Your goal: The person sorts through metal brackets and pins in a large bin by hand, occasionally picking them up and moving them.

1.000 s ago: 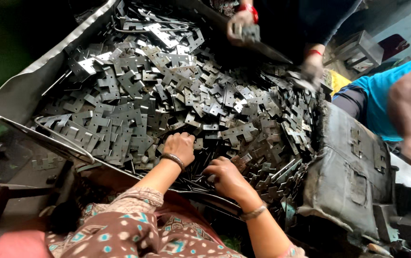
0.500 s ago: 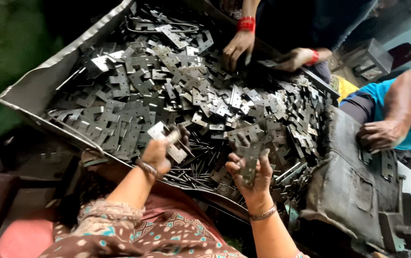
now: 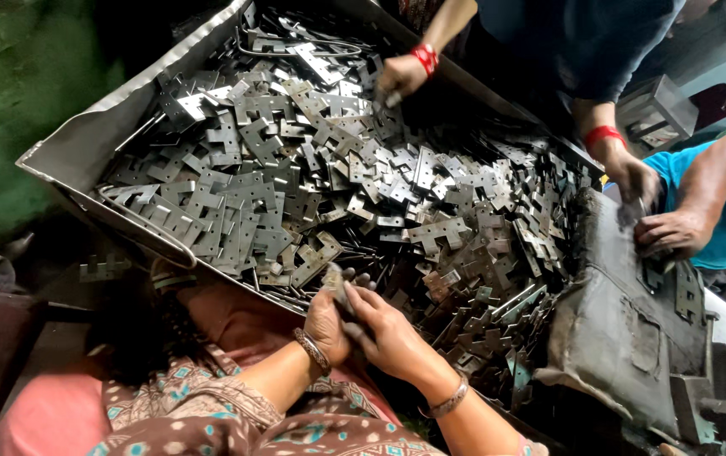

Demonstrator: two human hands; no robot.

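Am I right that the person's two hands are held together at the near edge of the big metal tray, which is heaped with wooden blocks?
Not quite: the pieces heaped in the tray are flat, notched metal plates, not wooden blocks, as the head view shows. The rest holds: the left hand and right hand are held together at the tray's near edge, with a few plates between them.
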